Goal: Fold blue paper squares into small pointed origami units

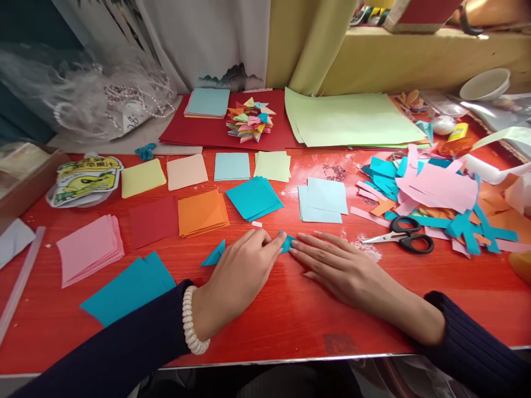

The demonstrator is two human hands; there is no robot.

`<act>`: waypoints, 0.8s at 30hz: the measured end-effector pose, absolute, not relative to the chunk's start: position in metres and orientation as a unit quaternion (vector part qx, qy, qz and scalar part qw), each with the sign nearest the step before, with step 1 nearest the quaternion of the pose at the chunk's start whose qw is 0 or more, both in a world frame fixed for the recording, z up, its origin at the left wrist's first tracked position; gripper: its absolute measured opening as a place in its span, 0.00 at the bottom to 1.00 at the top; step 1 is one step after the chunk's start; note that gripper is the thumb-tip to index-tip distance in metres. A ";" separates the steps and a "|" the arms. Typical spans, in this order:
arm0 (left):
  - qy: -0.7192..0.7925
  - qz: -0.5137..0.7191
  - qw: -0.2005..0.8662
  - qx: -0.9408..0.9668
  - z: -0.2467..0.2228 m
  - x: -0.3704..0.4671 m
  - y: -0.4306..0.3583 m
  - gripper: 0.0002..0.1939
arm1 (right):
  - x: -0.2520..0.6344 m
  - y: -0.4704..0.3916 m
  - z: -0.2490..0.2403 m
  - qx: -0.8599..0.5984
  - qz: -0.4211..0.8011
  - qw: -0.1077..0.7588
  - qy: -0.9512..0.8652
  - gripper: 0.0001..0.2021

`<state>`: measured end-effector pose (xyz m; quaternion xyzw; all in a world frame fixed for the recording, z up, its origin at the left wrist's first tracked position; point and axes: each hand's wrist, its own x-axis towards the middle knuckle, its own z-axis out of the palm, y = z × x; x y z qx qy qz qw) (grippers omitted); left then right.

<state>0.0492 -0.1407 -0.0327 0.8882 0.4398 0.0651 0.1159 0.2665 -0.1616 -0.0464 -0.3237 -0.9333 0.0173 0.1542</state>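
A small teal paper piece [287, 241] lies on the red table [290, 309], pressed flat between my two hands. My left hand [238, 276] rests palm down with its fingertips on the piece's left edge. My right hand [336, 268] lies flat, fingertips touching the right edge. Most of the piece is hidden under the fingers. A folded teal triangle [214, 255] sits just left of my left hand.
Stacks of square paper lie in front: teal [254, 197], orange [202, 212], light blue [322, 200], pink [89, 249], dark red [153, 221], large teal sheets [130, 287]. Black scissors [404, 236] lie right, beside a scrap pile [435, 193]. A multicoloured folded paper ring [250, 120] sits at the back.
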 end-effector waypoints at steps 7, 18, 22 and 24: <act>0.368 0.042 -0.006 0.929 -0.033 0.047 -0.140 0.17 | 0.268 -0.159 -0.048 -0.349 -0.003 0.145 -0.926 0.20; 0.246 -0.008 -0.072 0.967 -0.031 0.033 -0.133 0.22 | 0.275 -0.166 -0.042 -0.396 -0.002 0.152 -0.906 0.18; 0.267 0.005 -0.050 0.962 -0.032 0.033 -0.134 0.29 | 0.264 -0.163 -0.033 -0.389 -0.039 0.214 -0.895 0.13; 0.264 0.019 -0.048 0.963 -0.033 0.035 -0.132 0.27 | 0.257 -0.160 -0.033 -0.390 -0.052 0.231 -0.890 0.12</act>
